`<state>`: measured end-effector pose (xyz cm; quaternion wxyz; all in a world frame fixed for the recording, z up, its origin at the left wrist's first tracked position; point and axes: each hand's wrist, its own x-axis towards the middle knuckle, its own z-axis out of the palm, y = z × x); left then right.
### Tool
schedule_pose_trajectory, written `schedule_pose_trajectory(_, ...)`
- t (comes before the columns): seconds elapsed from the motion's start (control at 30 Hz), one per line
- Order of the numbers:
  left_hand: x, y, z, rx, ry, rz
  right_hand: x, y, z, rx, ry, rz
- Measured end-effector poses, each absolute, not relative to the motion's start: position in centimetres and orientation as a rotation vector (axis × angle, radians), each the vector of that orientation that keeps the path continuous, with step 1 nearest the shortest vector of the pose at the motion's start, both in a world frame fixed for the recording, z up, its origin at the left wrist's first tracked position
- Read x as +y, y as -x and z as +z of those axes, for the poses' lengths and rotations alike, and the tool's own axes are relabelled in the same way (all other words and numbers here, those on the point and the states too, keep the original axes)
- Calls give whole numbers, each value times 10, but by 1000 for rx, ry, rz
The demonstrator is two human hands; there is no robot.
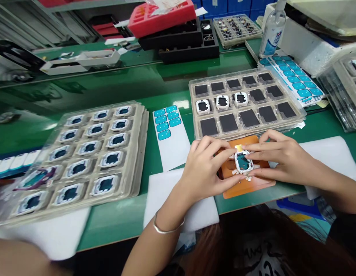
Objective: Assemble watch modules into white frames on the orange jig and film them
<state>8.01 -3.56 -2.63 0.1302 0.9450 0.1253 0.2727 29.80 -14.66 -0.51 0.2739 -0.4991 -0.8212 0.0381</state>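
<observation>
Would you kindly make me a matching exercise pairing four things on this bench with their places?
Things:
1. white frame
2. sheet of blue stickers
3. clear bottle
4. red tray

Places:
A. at the back, on top of black trays
B. between the left hand and right hand, over an orange plate
C. flat between the two trays of parts
D. far right, beside a white box

Pairs: 1-B, 2-C, 3-D, 4-A
</observation>
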Motion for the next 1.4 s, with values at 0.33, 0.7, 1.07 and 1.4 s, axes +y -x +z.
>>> schedule_pose_trajectory(0.33,-36,-79,-26,387,-2732,757,-145,-303,-6,-2218,1352,164)
schedule_pose_trajectory(0.7,-37,-80,-26,418,-2730,739,-145,-303,-7,-2198,1345,192)
schedule_pose_trajectory(1.07,-42,-79,-25,475,-2807,652,-142,-302,-11,-2233,1309,182)
schedule_pose_trajectory(1.4,-49,-85,-28,398,-2465,882,-135,-307,-12,-2011,1156,483)
